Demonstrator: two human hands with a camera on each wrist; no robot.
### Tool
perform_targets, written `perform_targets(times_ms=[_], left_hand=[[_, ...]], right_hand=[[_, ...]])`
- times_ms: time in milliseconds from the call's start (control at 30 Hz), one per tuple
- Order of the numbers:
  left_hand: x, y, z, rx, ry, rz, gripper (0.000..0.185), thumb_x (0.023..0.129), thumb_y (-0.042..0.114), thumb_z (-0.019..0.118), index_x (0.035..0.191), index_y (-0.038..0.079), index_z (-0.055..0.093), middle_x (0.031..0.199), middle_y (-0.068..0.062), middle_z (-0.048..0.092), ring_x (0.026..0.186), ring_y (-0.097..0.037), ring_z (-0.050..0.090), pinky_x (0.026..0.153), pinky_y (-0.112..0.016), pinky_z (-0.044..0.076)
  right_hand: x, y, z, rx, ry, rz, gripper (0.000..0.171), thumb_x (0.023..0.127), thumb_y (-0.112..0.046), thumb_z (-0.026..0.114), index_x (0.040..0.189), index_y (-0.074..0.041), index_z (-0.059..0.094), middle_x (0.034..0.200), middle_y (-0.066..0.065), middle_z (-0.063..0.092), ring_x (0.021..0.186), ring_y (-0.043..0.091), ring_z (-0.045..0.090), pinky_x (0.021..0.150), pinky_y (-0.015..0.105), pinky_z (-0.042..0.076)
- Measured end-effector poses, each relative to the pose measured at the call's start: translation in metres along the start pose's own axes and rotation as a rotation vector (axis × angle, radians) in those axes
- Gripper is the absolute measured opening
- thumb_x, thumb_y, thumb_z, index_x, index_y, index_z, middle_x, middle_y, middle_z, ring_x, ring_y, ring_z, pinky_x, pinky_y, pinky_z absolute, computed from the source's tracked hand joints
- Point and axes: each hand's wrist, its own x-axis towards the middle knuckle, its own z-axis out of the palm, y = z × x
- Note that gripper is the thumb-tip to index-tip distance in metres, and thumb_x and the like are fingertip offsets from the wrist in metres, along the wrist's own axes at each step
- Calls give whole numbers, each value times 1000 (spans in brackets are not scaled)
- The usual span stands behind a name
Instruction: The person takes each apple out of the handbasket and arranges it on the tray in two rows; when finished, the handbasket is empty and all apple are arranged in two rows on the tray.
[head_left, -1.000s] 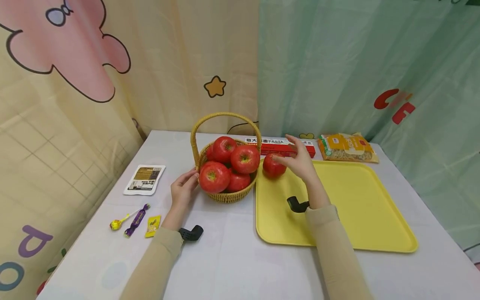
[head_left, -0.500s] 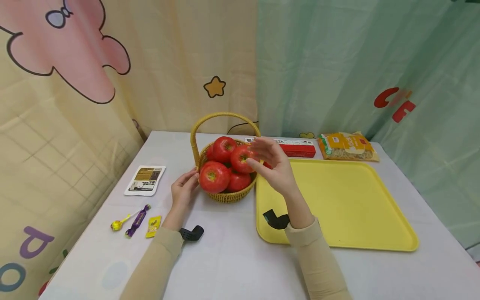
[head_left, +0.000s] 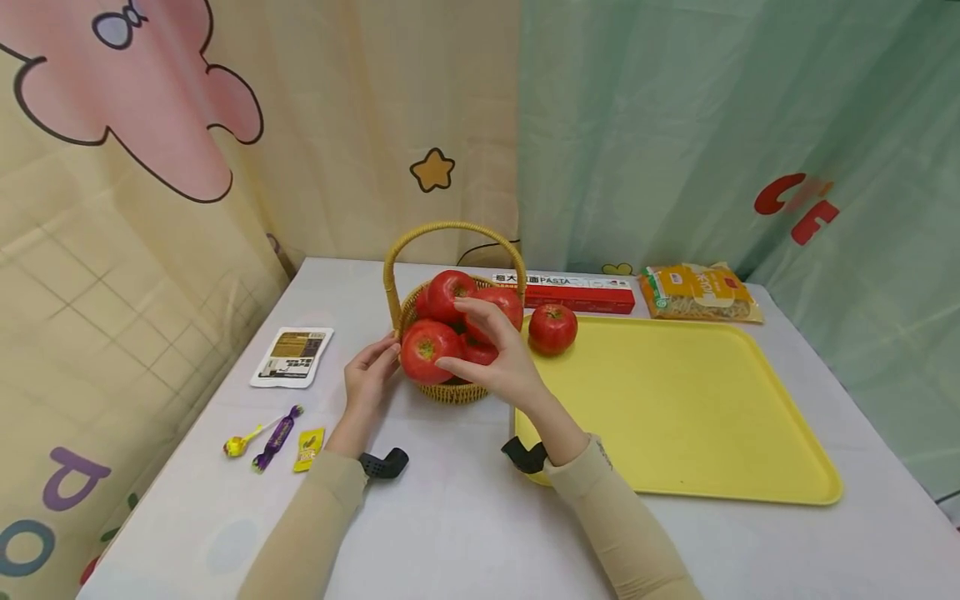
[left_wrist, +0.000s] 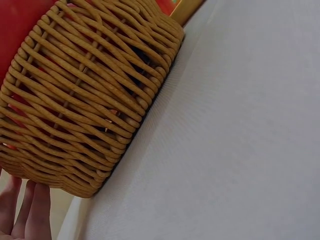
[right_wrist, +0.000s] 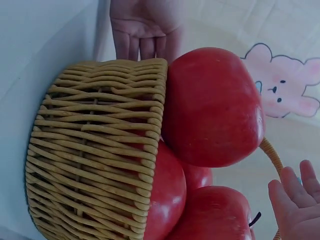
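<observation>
A wicker basket (head_left: 453, 393) with a tall arched handle stands upright on the table, heaped with red apples (head_left: 431, 350). My left hand (head_left: 369, 375) rests against its left side, and in the right wrist view the fingers (right_wrist: 145, 47) look fairly straight where they meet the wicker. Over the front right of the heap hovers my right hand (head_left: 501, 358), thumb and fingers spread apart around bare space. In the right wrist view the fingertips stand off from the nearest apple (right_wrist: 215, 107). One loose apple (head_left: 552, 329) sits at the back left corner of the yellow tray (head_left: 690, 408).
Behind the tray lie a red pasta box (head_left: 577, 296) and an orange noodle bag (head_left: 701, 292). At left are a white packet (head_left: 292, 357), a lollipop (head_left: 236, 446), a purple wrapped candy (head_left: 277, 439) and a yellow sachet (head_left: 308, 450). Curtains hang behind the table.
My right hand has moved left from beside the loose apple on the tray to over the basket's apples. The left hand has stayed at the basket's side.
</observation>
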Motion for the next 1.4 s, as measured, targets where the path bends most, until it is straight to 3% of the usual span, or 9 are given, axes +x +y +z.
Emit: perform_targets(times_ms=[167,367,533,700,833,1033,1267,1400], left_hand=[[0,2,0,35,-14,-9,34,88,5,65,115,-12,58,126,-15,58,101,-9,61,83,-26,54],[0,2,0,7,-7,-18,30,86,6,67,111,-10,62,118,-9,64,101,-11,61,84,-27,54],[0,2,0,4,-10,-15,29,86,5,67,111,-10,62,113,-4,66,100,-11,61,84,-28,54],[1,1,0,-17,-9,-9,13,86,4,67,98,4,71,101,4,69,98,-11,62,84,-28,54],[1,2,-1,-8,-9,-14,18,86,5,67,103,-1,68,107,-1,68,100,-11,61,84,-28,54],[0,1,-2,31,-14,-27,33,88,8,66,114,-10,60,123,-10,61,104,-11,60,84,-27,54],[1,0,-1,-9,-4,-14,12,87,4,66,97,5,72,109,1,68,100,-11,62,83,-27,54],[0,0,-1,-13,-6,-11,10,86,5,67,94,9,72,105,4,68,101,-11,61,83,-27,54]], right_hand=[[3,26,7,-20,-3,-34,68,73,1,77,133,-6,44,135,7,47,130,18,38,104,43,39],[2,39,14,-77,-27,-83,68,72,-12,82,131,-13,47,138,-2,46,128,12,38,101,47,42],[0,23,18,-118,-34,-53,67,72,-6,81,130,-6,48,140,8,43,130,19,36,101,48,41],[-2,6,20,-141,-51,-27,65,72,-2,79,128,1,47,140,15,42,129,25,36,101,52,41],[-1,17,23,-158,-64,-3,66,72,-4,79,130,1,46,141,15,40,129,25,36,101,50,41],[1,50,29,-196,-71,1,71,72,-14,82,133,-12,47,143,9,39,129,18,36,101,45,43],[0,60,31,-213,-86,-39,69,74,-23,81,133,-19,47,146,4,36,132,12,31,101,42,43],[-1,61,32,-233,-94,-28,69,74,-23,81,134,-19,47,147,0,34,134,11,27,102,42,42]])
